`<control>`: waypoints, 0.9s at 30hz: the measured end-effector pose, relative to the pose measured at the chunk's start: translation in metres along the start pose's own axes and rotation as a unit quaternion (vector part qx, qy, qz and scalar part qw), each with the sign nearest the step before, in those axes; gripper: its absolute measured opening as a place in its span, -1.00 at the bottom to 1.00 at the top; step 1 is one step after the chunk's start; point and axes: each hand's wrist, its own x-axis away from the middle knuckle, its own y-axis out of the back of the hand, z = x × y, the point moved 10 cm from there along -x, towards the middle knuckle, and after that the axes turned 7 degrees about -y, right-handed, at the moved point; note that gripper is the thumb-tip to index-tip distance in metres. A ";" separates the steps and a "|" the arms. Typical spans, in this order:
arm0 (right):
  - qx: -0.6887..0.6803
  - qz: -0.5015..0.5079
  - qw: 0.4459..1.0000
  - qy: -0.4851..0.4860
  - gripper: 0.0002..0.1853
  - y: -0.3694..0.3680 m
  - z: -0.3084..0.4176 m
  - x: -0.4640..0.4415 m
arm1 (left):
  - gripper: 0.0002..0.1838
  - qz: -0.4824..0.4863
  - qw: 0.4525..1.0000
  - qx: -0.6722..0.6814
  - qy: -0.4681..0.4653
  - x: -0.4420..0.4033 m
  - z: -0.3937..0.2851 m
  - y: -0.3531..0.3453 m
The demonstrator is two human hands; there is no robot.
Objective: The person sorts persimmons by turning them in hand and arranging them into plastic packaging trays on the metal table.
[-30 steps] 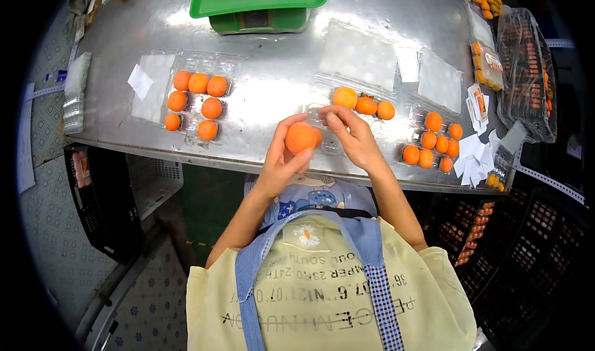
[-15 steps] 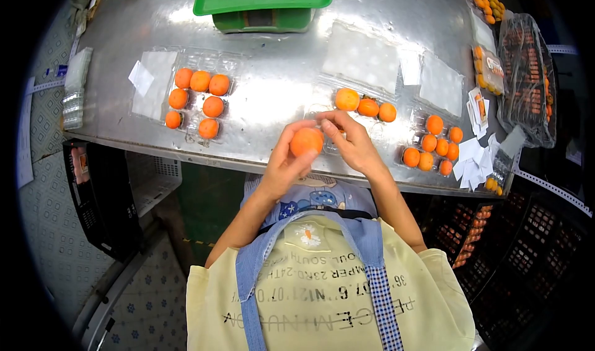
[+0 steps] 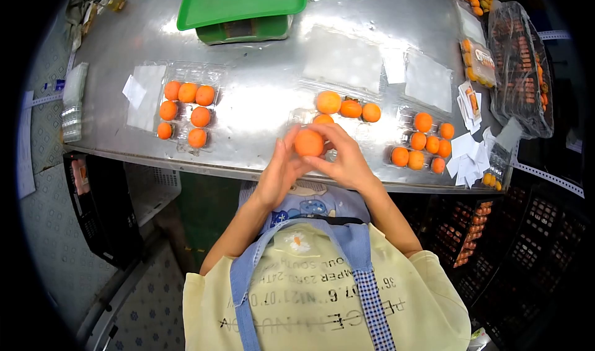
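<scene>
Between my two hands, near the table's front edge, is a round orange (image 3: 308, 144). My right hand (image 3: 347, 164) curls around its right side, thumb below and fingers above. My left hand (image 3: 277, 176) closes on the left side, its fingers up along the fruit. Just beyond them, another orange (image 3: 323, 120) shows partly behind my fingers. It is in a clear plastic tray (image 3: 300, 114), with a row of oranges (image 3: 351, 108) farther back. The tray's near part is hidden by my hands.
On the left, a clear clamshell (image 3: 207, 72) holds several oranges. Another filled tray (image 3: 416, 143) stands right, near paper slips (image 3: 468, 159). A green-topped scale (image 3: 245, 4) is at the back. Bagged fruit (image 3: 520, 72) lies far right; a black crate (image 3: 102, 208) stands below left.
My right hand has moved down from the tray to the orange held in my left hand. An orange it was covering now shows. The view has shifted slightly.
</scene>
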 end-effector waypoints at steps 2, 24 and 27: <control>-0.158 -0.002 0.987 -0.030 -0.46 0.010 -0.021 0.004 | -0.22 -0.004 1.000 -0.023 0.006 0.001 0.005 -0.005; -0.267 -0.378 0.858 0.224 -0.67 0.523 0.060 0.056 | -0.70 -0.222 0.973 0.002 -0.063 0.003 0.048 0.014; -0.047 -0.243 0.965 0.087 -0.72 0.356 0.009 -0.009 | -0.67 -0.263 0.956 0.048 -0.118 0.012 0.043 0.047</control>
